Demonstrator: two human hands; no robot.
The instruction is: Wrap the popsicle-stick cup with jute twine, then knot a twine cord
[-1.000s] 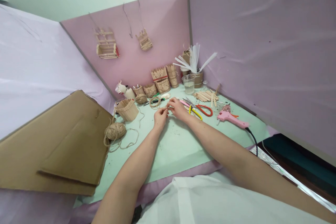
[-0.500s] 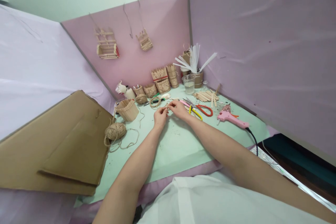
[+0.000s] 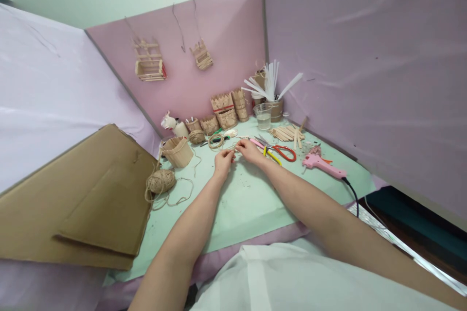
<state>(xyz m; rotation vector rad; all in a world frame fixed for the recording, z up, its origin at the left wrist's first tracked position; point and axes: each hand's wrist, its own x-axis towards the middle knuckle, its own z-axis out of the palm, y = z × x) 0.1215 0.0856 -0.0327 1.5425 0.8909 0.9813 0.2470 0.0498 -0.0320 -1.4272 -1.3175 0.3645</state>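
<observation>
My left hand (image 3: 223, 161) and my right hand (image 3: 251, 151) meet fingertip to fingertip above the middle of the table. Both are closed in a pinch on a short piece of thin tan twine (image 3: 235, 147), mostly hidden by the fingers. Just right of my right hand lie scissors with red-orange handles (image 3: 283, 152) and a yellow-handled tool (image 3: 273, 156), partly covered by the hand. Beyond the fingers is a small coil of twine (image 3: 216, 141). To the left stand a craft-stick cup (image 3: 177, 151) and a ball of twine (image 3: 160, 181) with loose strands.
On the right lie a pink glue gun (image 3: 323, 165) with its cord and a pile of craft sticks (image 3: 287, 133). Behind are a clear cup of liquid (image 3: 263, 119), white strips (image 3: 270, 81) and several stick baskets (image 3: 226, 117). Cardboard sheets (image 3: 91, 204) cover the left side.
My right hand has shifted slightly right, widening the small gap between the fingertips. The left hand stays almost in place, and the view tilts a little.
</observation>
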